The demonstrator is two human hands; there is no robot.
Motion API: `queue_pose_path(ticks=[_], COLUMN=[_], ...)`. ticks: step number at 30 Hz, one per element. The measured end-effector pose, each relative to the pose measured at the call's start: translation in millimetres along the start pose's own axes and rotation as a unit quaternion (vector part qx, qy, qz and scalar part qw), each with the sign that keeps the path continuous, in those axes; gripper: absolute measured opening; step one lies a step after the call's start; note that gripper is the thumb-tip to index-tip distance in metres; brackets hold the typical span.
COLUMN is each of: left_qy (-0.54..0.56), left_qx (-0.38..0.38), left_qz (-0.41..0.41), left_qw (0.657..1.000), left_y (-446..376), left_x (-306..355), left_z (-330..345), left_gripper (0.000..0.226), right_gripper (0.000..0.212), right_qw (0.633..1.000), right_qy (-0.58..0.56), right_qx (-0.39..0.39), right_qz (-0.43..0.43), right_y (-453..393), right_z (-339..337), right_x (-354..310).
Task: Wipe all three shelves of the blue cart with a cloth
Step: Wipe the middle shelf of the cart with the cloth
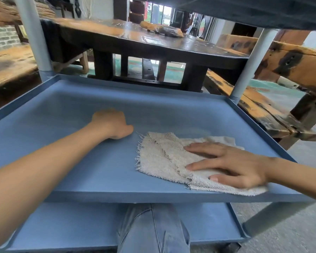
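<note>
The blue cart's middle shelf (84,161) fills the view. A frayed beige cloth (161,157) lies spread on its right half. My right hand (230,163) lies flat on the cloth with fingers straight and spread, pressing it onto the shelf. My left hand (110,123) rests on the bare shelf left of the cloth, fingers curled under and holding nothing. The bottom shelf (62,227) shows below. The dark underside of the top shelf (263,11) hangs overhead at the upper right.
Grey cart posts stand at the far left (35,42) and far right (248,70) corners. My knee in blue jeans (153,229) is over the bottom shelf. A dark wooden table (144,42) and rough wooden benches (272,57) stand behind the cart.
</note>
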State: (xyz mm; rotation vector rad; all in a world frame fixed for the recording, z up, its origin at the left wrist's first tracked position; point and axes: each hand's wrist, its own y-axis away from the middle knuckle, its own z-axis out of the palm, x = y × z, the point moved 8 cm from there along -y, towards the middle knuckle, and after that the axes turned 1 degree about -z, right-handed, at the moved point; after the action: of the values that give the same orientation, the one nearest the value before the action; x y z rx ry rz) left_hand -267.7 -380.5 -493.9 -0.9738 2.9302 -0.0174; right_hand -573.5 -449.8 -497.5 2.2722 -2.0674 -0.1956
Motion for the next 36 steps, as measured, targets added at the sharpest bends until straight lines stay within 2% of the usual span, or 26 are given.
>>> queue_pose_path(ticks=[2,4,9,14,18,21,23,25,30,33,36], left_qy=[-0.011,-0.022,-0.054,-0.125,-0.155,-0.174,-0.134,-0.041,0.104,0.121,0.088], left_qx=[-0.002,0.007,0.058,0.024,-0.001,-0.010,0.012,0.041,0.056,0.070,0.043], left_qz=[0.000,-0.001,-0.014,0.000,0.010,-0.011,-0.021,-0.009,0.139,0.155,0.149], left_qw=[1.000,1.000,0.997,0.992,0.988,0.985,0.991,0.998,0.983,0.978,0.984], left_y=[0.9,-0.1,-10.8,-29.5,-38.2,-41.6,-44.6,-46.5,-47.9,-52.4,-58.1], left_x=[2.2,4.9,8.5,18.0,26.1,30.2,34.7,46.3,98.8,101.4,96.2], left_z=[2.7,4.6,-7.4,-16.3,-12.1,-5.9,-4.8,-3.6,11.5,13.8,16.0], left_gripper=[0.057,0.056,0.053,0.048,0.053,0.054,0.051,0.045,0.042,0.039,0.040], right_gripper=[0.054,0.052,0.047,0.046,0.046,0.048,0.050,0.052,0.046,0.051,0.055], right_qw=[0.999,0.997,0.996,0.999,0.999,0.998,0.995,0.990,0.967,0.959,0.940], right_qy=[0.008,-0.031,-0.064,-0.031,-0.024,-0.021,-0.045,-0.077,-0.117,-0.086,-0.063], right_qx=[0.021,0.018,0.017,0.030,0.036,0.045,0.054,0.064,0.120,0.104,0.100], right_qz=[-0.042,-0.064,-0.066,-0.011,0.025,0.046,0.074,0.103,0.193,0.249,0.319], right_y=[-12.4,-25.7,-44.4,-79.3,-110.3,-128.6,-139.0,-148.9,-155.6,-152.0,-136.0], right_z=[0.9,11.8,19.7,13.9,3.8,-2.1,-7.2,-11.5,-20.1,-16.7,-13.3], right_x=[-8.4,-11.7,7.3,57.9,107.0,140.4,162.0,182.7,229.3,253.9,283.2])
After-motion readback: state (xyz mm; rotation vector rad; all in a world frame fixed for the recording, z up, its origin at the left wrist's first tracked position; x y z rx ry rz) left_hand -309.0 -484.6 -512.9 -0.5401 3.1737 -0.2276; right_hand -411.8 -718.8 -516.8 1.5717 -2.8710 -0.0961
